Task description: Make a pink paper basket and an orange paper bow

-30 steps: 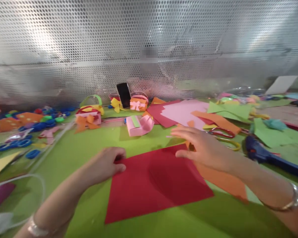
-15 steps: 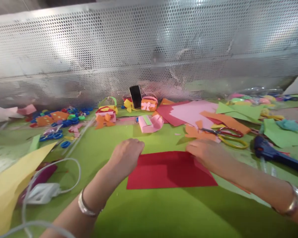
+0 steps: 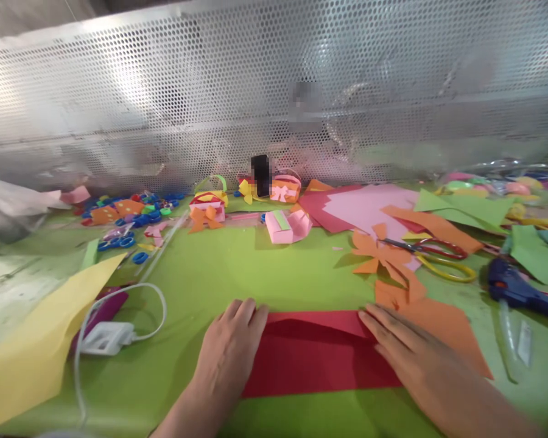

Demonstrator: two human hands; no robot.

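A folded red paper sheet (image 3: 319, 356) lies on the green table cover (image 3: 219, 274) right in front of me. My left hand (image 3: 231, 353) lies flat on the sheet's left end, fingers stretched out towards the fold. My right hand (image 3: 404, 347) lies flat on its right end, fingers pointing to the upper left corner of the fold. Both hands press the paper down and hold nothing. An orange paper piece (image 3: 442, 328) lies under and beside my right hand.
Scissors (image 3: 432, 255) and orange cut-outs (image 3: 379, 255) lie beyond my right hand, a blue glue gun (image 3: 516, 289) at the right. Pink and red sheets (image 3: 360, 207), small paper baskets (image 3: 207, 204) and a pink box (image 3: 285, 225) stand farther back. A yellow sheet (image 3: 36, 340) and white charger (image 3: 105, 337) lie left.
The red sheet was open and is now folded in half into a narrower strip. Both hands came down from its far edge to lie flat on the fold.
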